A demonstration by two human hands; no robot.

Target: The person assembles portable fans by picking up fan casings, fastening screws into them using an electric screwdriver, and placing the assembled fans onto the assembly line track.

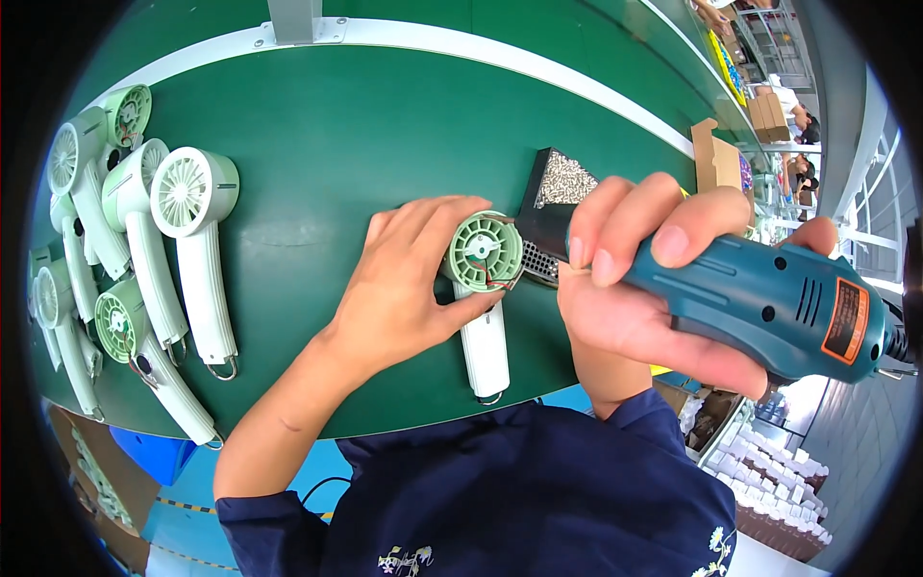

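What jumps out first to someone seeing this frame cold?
The teal electric screwdriver, gripped in the right hand at centre right, dominates the view. Its tip points toward a small pale-green handheld fan with its back open and wires showing, which the left hand steadies on the green table. At far left lies a cluster of similar fans, and a black tray of screws sits just behind the work.

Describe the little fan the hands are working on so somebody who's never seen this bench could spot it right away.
On the green table, look near the front edge, right of the pile of fans at the far left. The handheld fan lies alone there, held by the left hand, with the blue electric screwdriver in the right hand beside it. Its round head shows red wires.
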